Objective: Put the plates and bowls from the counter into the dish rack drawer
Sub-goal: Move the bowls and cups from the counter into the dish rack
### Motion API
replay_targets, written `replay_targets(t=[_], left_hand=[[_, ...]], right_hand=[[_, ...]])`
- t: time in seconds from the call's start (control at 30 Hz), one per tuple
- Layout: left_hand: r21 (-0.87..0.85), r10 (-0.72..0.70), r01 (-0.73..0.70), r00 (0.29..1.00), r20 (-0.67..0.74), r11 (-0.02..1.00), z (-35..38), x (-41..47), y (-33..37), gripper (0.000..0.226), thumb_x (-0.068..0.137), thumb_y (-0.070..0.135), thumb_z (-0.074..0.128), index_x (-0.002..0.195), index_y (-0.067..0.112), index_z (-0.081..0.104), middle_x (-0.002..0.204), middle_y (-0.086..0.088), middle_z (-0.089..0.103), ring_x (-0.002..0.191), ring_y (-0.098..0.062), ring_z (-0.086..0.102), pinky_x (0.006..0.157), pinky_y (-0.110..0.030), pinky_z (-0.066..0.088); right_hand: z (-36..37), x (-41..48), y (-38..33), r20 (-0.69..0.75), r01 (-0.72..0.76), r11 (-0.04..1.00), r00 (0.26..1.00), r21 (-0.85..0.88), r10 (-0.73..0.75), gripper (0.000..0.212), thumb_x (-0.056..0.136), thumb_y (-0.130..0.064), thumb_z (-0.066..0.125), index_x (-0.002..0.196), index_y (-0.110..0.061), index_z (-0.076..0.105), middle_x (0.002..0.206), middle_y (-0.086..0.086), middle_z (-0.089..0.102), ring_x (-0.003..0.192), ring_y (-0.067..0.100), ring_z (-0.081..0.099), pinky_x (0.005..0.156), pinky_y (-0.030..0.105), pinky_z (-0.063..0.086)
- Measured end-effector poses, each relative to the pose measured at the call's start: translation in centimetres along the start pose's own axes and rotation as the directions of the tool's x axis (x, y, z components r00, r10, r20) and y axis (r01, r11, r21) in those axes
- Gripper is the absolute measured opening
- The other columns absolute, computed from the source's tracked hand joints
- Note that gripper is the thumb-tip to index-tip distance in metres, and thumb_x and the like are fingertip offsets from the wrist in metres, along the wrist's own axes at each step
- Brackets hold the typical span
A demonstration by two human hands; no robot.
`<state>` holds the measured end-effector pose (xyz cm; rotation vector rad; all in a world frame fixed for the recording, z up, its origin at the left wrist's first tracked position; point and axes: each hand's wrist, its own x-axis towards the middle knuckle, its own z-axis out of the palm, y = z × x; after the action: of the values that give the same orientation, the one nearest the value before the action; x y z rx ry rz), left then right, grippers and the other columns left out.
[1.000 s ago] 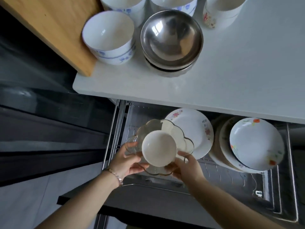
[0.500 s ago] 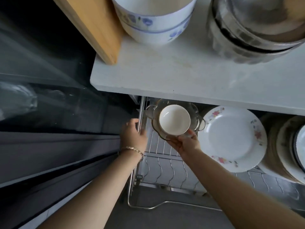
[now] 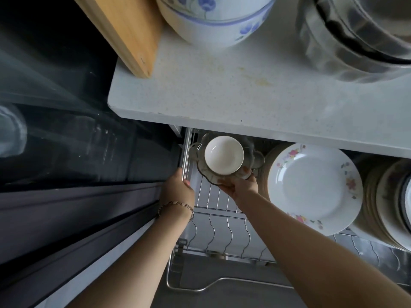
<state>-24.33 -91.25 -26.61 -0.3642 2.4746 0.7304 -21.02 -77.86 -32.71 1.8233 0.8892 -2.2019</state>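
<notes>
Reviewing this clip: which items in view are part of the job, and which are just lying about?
Job: small white bowl nested in the scalloped glass dish, held by the right hand; left hand gripping the dish rack drawer; racked floral plate; blue-flowered bowl and steel bowls on the counter.
Lying about: wooden cutting board.

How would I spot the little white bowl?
Look under the white counter into the open dish rack drawer, at its left end. There the right hand holds a scalloped glass dish, and the small white bowl sits inside it: plain and deep, unlike the flat flowered plates beside it.
</notes>
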Motion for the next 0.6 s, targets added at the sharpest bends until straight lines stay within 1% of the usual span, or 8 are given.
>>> replay_targets(t=[0.1,0.17,0.27,0.33,0.4,0.43,0.5,0.6], left_hand=[[0.033,0.007,-0.008,1.0,0.012,0.999,0.1,0.3,-0.3,0.04,0.091,0.002,0.036,0.128,0.006,0.049,0.108,-0.017,0.066,0.098,-0.033,0.061,0.084,-0.033,0.048],[0.032,0.007,-0.008,1.0,0.027,0.999,0.2,0.3,-0.5,0.046,0.091,0.0,0.035,0.135,0.007,0.043,0.111,-0.017,0.065,0.101,-0.033,0.061,0.087,-0.035,0.049],[0.008,-0.013,0.012,0.997,0.07,1.0,0.1,0.1,-0.5,0.048,0.092,0.0,0.031,0.138,0.008,0.039,0.111,-0.02,0.064,0.102,-0.034,0.061,0.091,-0.038,0.049],[0.086,-0.012,0.005,0.997,0.082,0.996,-0.3,-0.6,-0.4,0.047,0.093,0.003,0.032,0.139,0.01,0.038,0.115,-0.02,0.061,0.105,-0.033,0.059,0.09,-0.036,0.046],[0.234,0.03,-0.034,0.999,0.021,0.972,-1.0,-2.0,0.1,0.049,0.091,0.005,0.04,0.139,0.014,0.037,0.122,-0.018,0.053,0.112,-0.033,0.051,0.093,-0.037,0.044],[0.261,0.088,-0.078,0.996,-0.027,0.962,-1.4,-3.0,0.7,0.05,0.089,0.005,0.045,0.138,0.015,0.038,0.124,-0.016,0.049,0.113,-0.031,0.048,0.095,-0.038,0.042],[0.164,0.272,-0.255,0.957,-0.096,0.953,-2.3,-5.0,2.7,0.049,0.084,0.002,0.052,0.132,0.01,0.046,0.119,-0.014,0.05,0.111,-0.028,0.048,0.095,-0.033,0.041],[-0.181,0.481,-0.503,0.863,-0.156,0.845,-4.4,-8.0,8.0,0.036,0.083,0.002,0.057,0.118,0.008,0.056,0.111,-0.012,0.056,0.088,-0.016,0.058,0.076,-0.018,0.047]], right_hand=[[-0.1,0.3,0.0,0.005,-0.013,0.999,1.0,-0.038,0.013,0.05,0.078,0.021,0.052,0.108,-0.018,0.042,0.089,0.011,0.061,0.069,0.028,0.063,0.056,0.037,0.055],[-0.4,0.4,0.0,-0.006,-0.005,0.994,1.0,-0.105,0.004,0.042,0.079,0.016,0.055,0.105,-0.015,0.047,0.081,0.009,0.061,0.064,0.022,0.062,0.058,0.033,0.055],[-1.1,-0.4,-0.3,-0.042,-0.029,0.966,0.999,-0.257,0.019,0.018,0.082,0.008,0.057,0.083,-0.009,0.052,0.072,0.008,0.055,0.059,0.017,0.055,0.056,0.025,0.055],[-2.0,-2.0,-0.8,-0.053,-0.086,0.944,0.996,-0.318,0.073,0.021,0.087,0.004,0.053,0.071,-0.008,0.048,0.066,0.009,0.049,0.056,0.017,0.051,0.052,0.023,0.05],[-3.2,-4.7,-1.9,-0.008,-0.086,0.919,0.996,-0.384,0.09,0.021,0.088,0.004,0.051,0.07,-0.006,0.051,0.065,0.009,0.051,0.057,0.017,0.053,0.055,0.024,0.048],[-3.8,-6.4,-2.9,0.032,-0.052,0.898,0.997,-0.436,0.073,0.018,0.088,0.003,0.051,0.073,-0.007,0.054,0.067,0.009,0.054,0.06,0.017,0.056,0.057,0.025,0.048],[-5.1,-10.3,-5.6,0.13,0.074,0.871,0.991,-0.486,-0.012,0.013,0.087,-0.002,0.054,0.081,-0.012,0.059,0.071,0.007,0.062,0.063,0.017,0.061,0.058,0.025,0.048],[-7.0,-16.4,-11.3,0.216,0.306,0.829,0.949,-0.467,-0.229,0.008,0.089,-0.014,0.055,0.086,-0.016,0.062,0.069,0.007,0.066,0.056,0.016,0.063,0.054,0.023,0.05]])
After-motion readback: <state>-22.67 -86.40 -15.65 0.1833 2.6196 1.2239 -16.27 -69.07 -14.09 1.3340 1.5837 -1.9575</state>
